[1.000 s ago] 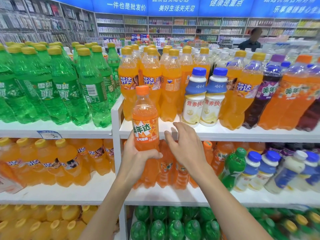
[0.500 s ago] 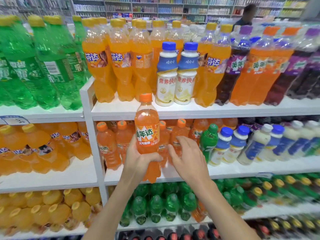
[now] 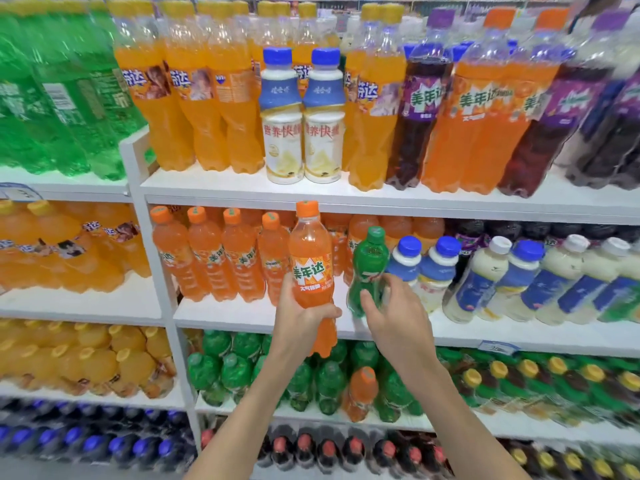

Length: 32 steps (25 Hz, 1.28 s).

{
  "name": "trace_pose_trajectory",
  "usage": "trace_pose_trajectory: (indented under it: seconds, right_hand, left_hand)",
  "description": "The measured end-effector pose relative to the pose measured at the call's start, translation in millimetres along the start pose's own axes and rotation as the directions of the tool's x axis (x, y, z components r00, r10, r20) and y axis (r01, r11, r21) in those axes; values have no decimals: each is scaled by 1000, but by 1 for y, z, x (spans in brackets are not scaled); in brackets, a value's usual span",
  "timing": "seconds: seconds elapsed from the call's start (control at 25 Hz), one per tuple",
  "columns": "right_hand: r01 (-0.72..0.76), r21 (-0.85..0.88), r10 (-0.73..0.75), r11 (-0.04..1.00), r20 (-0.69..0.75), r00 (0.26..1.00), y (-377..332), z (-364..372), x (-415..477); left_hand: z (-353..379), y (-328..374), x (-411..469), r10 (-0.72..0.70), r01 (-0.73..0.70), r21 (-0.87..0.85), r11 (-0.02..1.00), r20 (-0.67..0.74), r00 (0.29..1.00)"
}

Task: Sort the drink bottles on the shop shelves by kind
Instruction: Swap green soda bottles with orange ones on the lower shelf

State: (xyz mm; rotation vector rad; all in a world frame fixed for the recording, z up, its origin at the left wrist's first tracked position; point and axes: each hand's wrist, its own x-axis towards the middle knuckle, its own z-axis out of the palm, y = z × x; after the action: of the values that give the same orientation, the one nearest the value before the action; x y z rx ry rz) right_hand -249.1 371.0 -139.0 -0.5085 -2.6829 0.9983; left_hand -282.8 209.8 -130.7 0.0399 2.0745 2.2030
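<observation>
Head view, left grip: the left hand (image 3: 298,315) had its fingers and thumb wrapped round the lower body of the orange soda bottle (image 3: 310,261) and held it upright.
Right grip: the right hand (image 3: 393,311) had its thumb and fingers curled round the lower half of the green bottle (image 3: 367,261).
Orange soda bottle, place: it was off the shelves, just in front of the front edge of the middle shelf (image 3: 242,315). Its base hung below that edge and its orange cap reached the front edge of the top shelf (image 3: 346,202).
Green bottle, place: it was on the middle shelf near the front edge, just right of the held bottle, with its top leaning a little to the right.
Middle shelf, left end: a row of small orange bottles (image 3: 204,258) ran from the white upright to the held bottle.
Middle shelf, right end: white bottles (image 3: 478,278) with blue or white caps stood just beside the green bottle and onward.
Top shelf, front edge: two blue-capped white bottles (image 3: 284,140) stood between yellow-capped orange bottles (image 3: 173,109) and dark purple bottles (image 3: 415,140).
Lower shelf: small green bottles (image 3: 242,372) stood there, with one orange-capped bottle (image 3: 360,393) among them.
Left bay, top: large green bottles (image 3: 52,109), blurred.
</observation>
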Motion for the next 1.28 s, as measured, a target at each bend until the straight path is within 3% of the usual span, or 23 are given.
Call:
trace_pose_trajectory:
  seconds: [0.32,0.44,0.68,0.92,1.08,1.28]
  right_hand:
    - [-29,134,29,990,3,1000,2,6,19]
    - [-75,256,87,964,-35,996,-4,20,27]
    - [-189,308,224,932,-83,971,-19,49,37]
    - [-149,383,237,912,-194,952,-13,78,47]
    - [-166,486,291,858,-196,936,-11,90,53]
    - [-127,498,240,858,-170,956,-6,87,59]
  left_hand:
    - [-3,-23,9,-84,86,103,991,-22,996]
    - [-12,-29,13,-103,103,83,991,-7,995]
    - [-19,-37,21,-121,116,96,989,52,991]
    - [-26,-39,27,-114,108,98,989,58,992]
    - [-29,-36,28,-103,95,118,989,64,993]
    - [-29,-35,27,-96,84,132,988,92,991]
